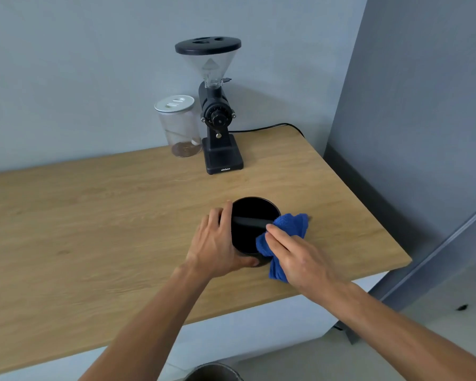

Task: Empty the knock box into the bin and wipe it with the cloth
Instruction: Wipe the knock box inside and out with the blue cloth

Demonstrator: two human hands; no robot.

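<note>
The black round knock box (252, 210) stands upright on the wooden counter (94, 215), with a dark bar across its opening. My left hand (217, 243) is wrapped around its left side, thumb at the near wall. My right hand (294, 254) presses a blue cloth (289, 225) against the box's right rim and over its edge. The inside of the box looks dark; I cannot tell what is in it. The rim of a metal bin (213, 372) shows at the bottom edge, on the floor below the counter.
A black coffee grinder (217, 119) with a clear hopper stands at the back, its cord (264, 127) running right. A clear jar (180, 127) with a white lid sits to its left. The counter's right edge is close to the box.
</note>
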